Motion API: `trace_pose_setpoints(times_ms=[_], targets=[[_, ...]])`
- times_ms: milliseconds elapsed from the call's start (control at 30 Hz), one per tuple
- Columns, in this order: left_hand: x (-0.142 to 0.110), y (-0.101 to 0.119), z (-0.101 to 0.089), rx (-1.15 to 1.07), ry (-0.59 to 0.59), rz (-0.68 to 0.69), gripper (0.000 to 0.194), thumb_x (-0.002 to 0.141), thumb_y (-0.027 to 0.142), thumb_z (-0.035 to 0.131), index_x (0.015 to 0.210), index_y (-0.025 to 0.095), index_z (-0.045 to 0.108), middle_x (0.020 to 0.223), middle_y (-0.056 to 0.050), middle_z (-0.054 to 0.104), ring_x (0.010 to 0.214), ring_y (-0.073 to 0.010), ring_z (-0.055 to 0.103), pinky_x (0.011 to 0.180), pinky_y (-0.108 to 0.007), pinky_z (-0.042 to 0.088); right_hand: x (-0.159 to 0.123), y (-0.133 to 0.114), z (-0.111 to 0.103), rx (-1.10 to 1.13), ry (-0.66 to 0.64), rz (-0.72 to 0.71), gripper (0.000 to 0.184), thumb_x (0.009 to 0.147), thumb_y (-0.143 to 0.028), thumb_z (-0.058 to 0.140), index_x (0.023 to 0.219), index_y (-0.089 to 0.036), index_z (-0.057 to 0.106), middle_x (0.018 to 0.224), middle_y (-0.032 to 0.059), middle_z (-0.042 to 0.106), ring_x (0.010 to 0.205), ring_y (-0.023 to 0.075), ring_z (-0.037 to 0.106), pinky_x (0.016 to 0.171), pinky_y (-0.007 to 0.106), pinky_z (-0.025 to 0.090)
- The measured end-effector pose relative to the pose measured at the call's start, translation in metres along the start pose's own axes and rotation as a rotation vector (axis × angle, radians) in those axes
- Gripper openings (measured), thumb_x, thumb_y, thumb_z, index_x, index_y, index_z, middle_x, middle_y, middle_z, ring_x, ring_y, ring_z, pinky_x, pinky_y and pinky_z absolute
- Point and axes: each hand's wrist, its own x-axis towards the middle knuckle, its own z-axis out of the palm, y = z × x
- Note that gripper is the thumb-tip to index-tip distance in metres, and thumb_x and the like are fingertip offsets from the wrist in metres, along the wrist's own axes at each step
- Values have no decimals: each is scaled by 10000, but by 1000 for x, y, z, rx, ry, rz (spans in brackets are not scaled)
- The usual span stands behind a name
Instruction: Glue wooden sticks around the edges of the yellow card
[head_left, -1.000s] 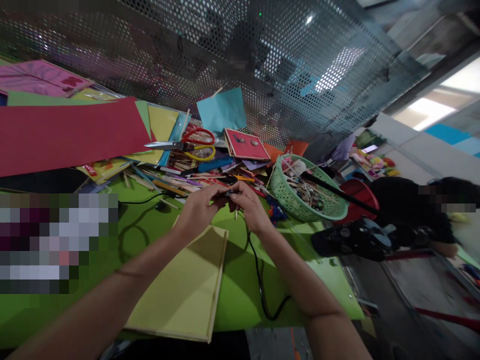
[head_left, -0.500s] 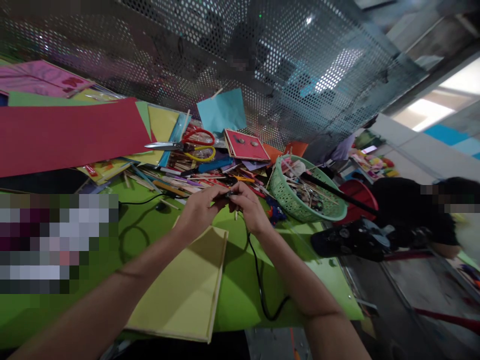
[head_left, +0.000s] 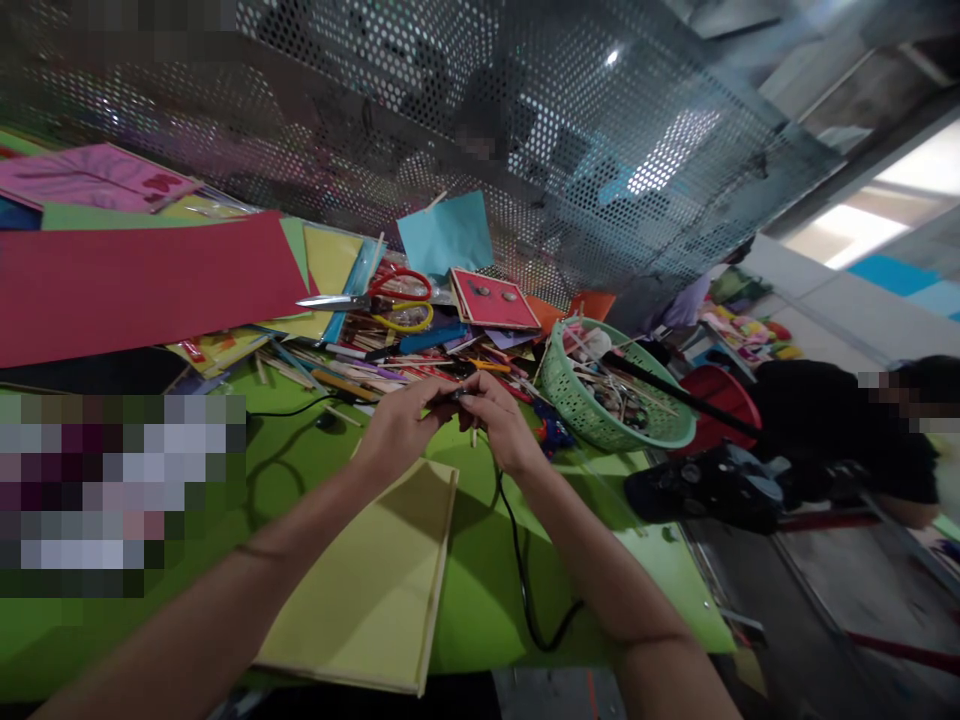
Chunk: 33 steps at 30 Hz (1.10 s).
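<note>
My left hand (head_left: 401,425) and my right hand (head_left: 496,415) meet above the green table, fingertips pinched together on a small dark object (head_left: 454,396). Its kind is too small and too covered by fingers to make out. Below my forearms lies a yellow sheet with a thin wooden edging (head_left: 367,580). A black cable (head_left: 517,570) runs down beside my right wrist. Just right of my right hand lies a blue glue gun (head_left: 553,428), partly hidden.
Scissors (head_left: 367,305) with red and yellow handles rest on a heap of sticks and pens. Red card (head_left: 142,285) spreads at left. A green basket (head_left: 592,415) of sticks stands at right, crossed by a black bar (head_left: 682,395). A person in black (head_left: 832,420) is beyond.
The whole view has shifted slightly, with things sitting a little lower. Both hands keep their pinch on the small dark object, and my fingers have barely moved.
</note>
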Motion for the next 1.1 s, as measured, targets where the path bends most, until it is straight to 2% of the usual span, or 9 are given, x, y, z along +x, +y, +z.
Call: trace_pose_setpoints(times_ms=[200,467,767,900,1100], targets=[[1,1,0,-35,-9,10,192,943,181,632,1071,210,772,941,-15,802,813,-154,712,773,-243,547,0,0,0,8,5,21,158,754,-349,618,840,-236,547,627,-52,564,583,141,506,614,288,368],[1,0,0,-36,4,19,186,952,200,626,1062,212,775,920,-7,796,802,-148,704,765,-238,536,-1,-3,0,6,7,22,161,804,-376,618,855,-237,554,641,-51,575,587,145,534,608,291,370],[1,-1,0,-75,13,-14,159,938,208,648,1033,206,776,889,0,789,770,-135,690,730,-221,530,0,-3,-1,-7,-10,33,183,771,-365,626,878,-232,557,624,-50,602,587,143,519,623,290,373],[2,-4,1,-81,13,-14,168,924,210,645,1032,203,773,878,-4,787,762,-143,689,714,-234,533,-1,-5,-1,-3,-26,32,186,801,-374,633,889,-232,553,667,-41,613,609,144,540,625,290,381],[2,-4,0,-52,0,-15,169,926,214,638,1038,212,765,902,-12,793,787,-158,705,739,-256,548,-3,-8,1,-12,-36,27,242,823,-419,685,890,-235,542,688,-53,562,624,139,511,623,288,403]])
